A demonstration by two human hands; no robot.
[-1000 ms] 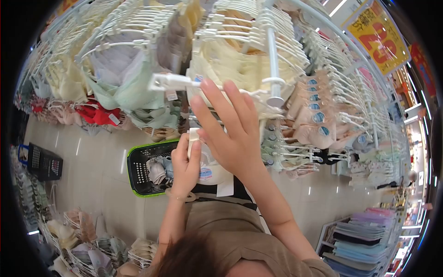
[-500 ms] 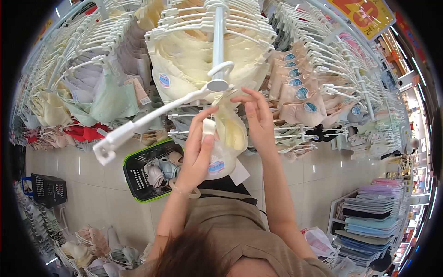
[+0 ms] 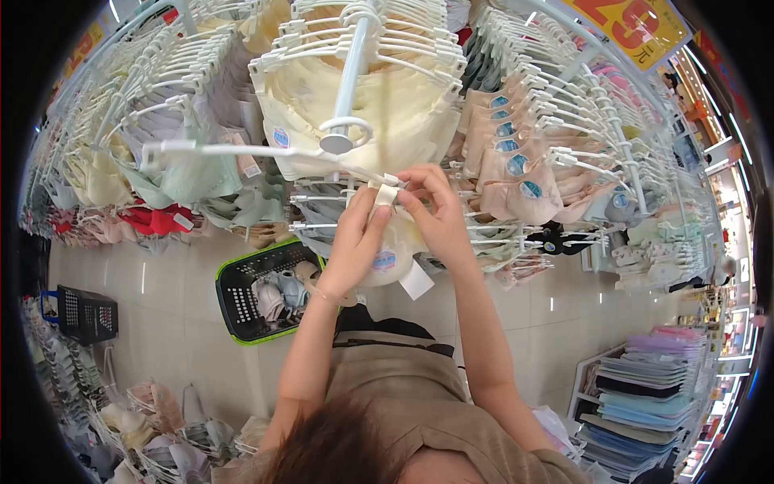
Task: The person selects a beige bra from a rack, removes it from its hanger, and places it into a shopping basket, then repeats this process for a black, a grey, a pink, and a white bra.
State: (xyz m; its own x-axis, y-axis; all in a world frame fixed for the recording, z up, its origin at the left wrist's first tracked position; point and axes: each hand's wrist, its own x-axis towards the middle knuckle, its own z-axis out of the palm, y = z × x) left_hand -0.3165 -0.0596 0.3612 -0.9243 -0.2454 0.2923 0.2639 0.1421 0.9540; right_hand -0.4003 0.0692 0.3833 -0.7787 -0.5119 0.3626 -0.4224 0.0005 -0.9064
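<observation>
Between my hands hangs a pale yellow bra (image 3: 390, 256) with a blue-and-pink round sticker and a white tag (image 3: 416, 280). My left hand (image 3: 360, 234) is closed on its cream strap end (image 3: 385, 196). My right hand (image 3: 435, 211) pinches at the strap and hanger end, just right of my left fingertips; the exact piece it holds is hidden. A white hanger (image 3: 266, 151) stretches left from my fingers, its far end blurred. Right above my hands is the rack rod (image 3: 352, 77), with its round end cap and many yellow bras (image 3: 355, 105) on hangers.
Left of my forearm, a black basket with a green rim (image 3: 234, 323) stands on the floor, holding several bras. Beige bras (image 3: 516, 173) hang to the right, mint ones (image 3: 197, 173) to the left. Folded stacks (image 3: 637, 395) sit lower right; another dark basket (image 3: 87, 315) is far left.
My right hand has come down and in, closing at the strap beside my left hand. The hanger has swung from slanting down-left to nearly level. The view has shifted slightly.
</observation>
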